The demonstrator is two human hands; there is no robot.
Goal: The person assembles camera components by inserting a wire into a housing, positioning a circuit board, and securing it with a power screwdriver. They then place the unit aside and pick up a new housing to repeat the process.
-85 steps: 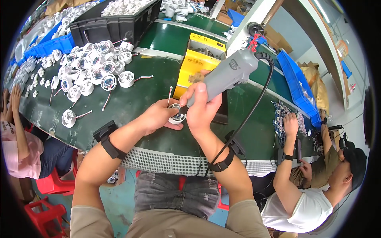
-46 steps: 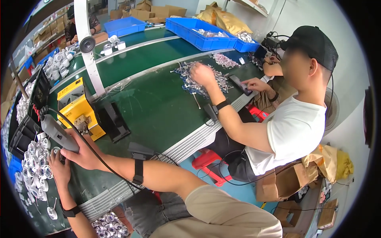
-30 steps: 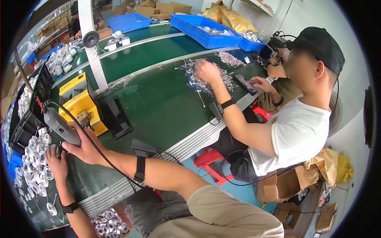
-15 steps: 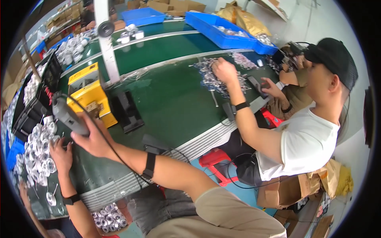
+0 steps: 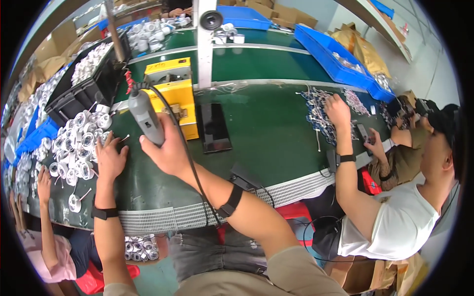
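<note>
In my right hand is a grey electric screwdriver with a black cord running back over my forearm. It is held tilted above the green bench, just left of a yellow box-shaped device. My left hand reaches with fingers apart to the right edge of a heap of white round lamp-like parts. Its fingertips are next to the nearest parts; whether they touch one I cannot tell. One part with a thin stem lies apart, nearer the bench's front edge.
A dark flat slab lies right of the yellow device. Behind the heap stands a black crate of white pieces. At right, a co-worker's hand is at a pile of small wired parts. Another person's hand is at far left.
The view has swung, so the bench appears farther right and more upright in the picture. My right hand still grips the screwdriver, and my left hand stays by the heap.
</note>
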